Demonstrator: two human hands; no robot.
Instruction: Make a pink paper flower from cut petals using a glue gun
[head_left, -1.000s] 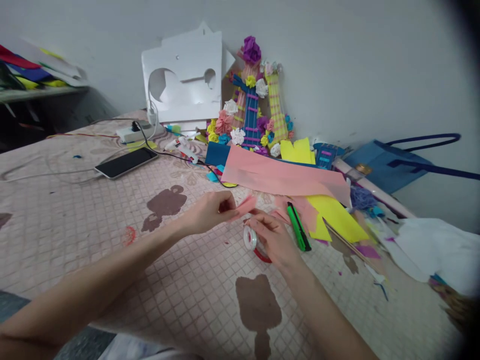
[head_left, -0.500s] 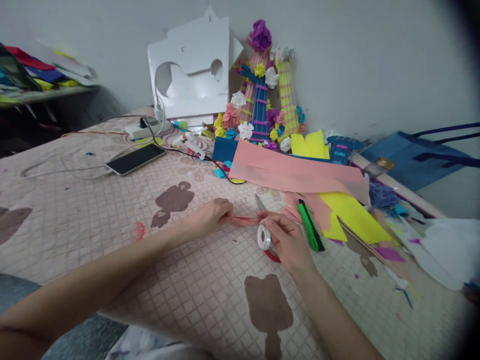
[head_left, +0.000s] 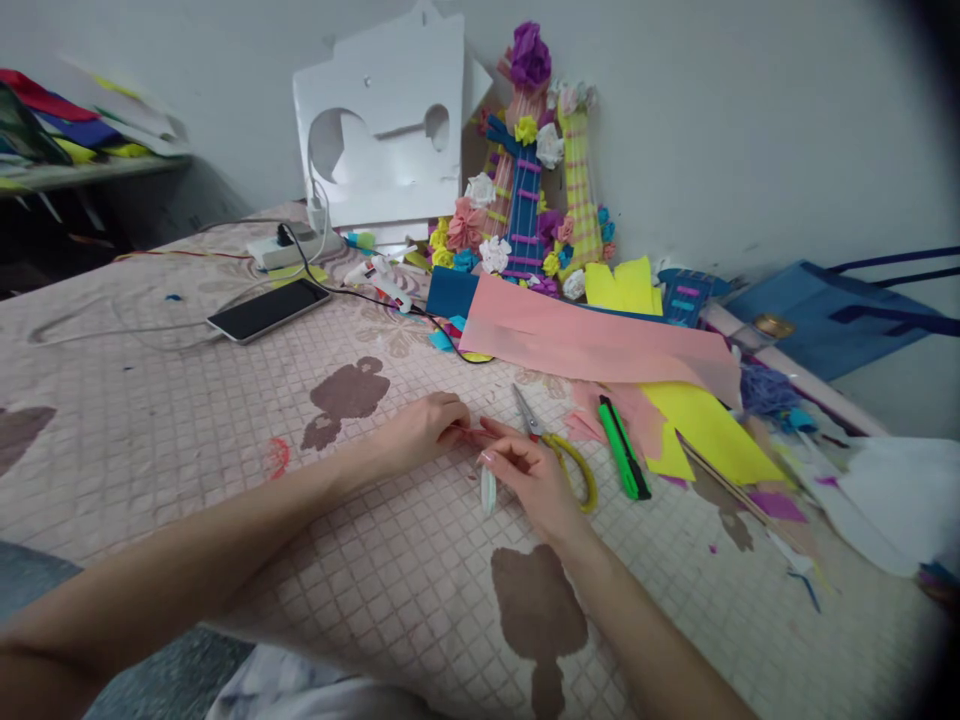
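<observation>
My left hand (head_left: 421, 432) is closed over one end of a narrow pink paper strip (head_left: 474, 434) above the quilted cloth. Just to the right, my right hand (head_left: 534, 482) is closed, with the strip running to its fingers. A small white tape roll (head_left: 488, 490), seen edge-on, hangs at these fingertips. Partly behind the right hand lies a pair of scissors (head_left: 583, 478) with yellow handles, its blades pointing away from me. Beyond it rests a green box cutter (head_left: 622, 445).
A long pink paper sheet (head_left: 592, 325) and yellow paper (head_left: 705, 430) lie beyond the hands. Decorated paper guitars (head_left: 523, 215) lean against the wall beside a white cut-out board (head_left: 382, 195). Further left are a phone (head_left: 268, 310), a power strip (head_left: 289, 250) and a glue gun (head_left: 382, 280) with its cord.
My right hand has moved left, nearer my left hand, bringing the tape roll with it. The roll has turned edge-on, and more of the scissors shows. My left hand stays almost in place.
</observation>
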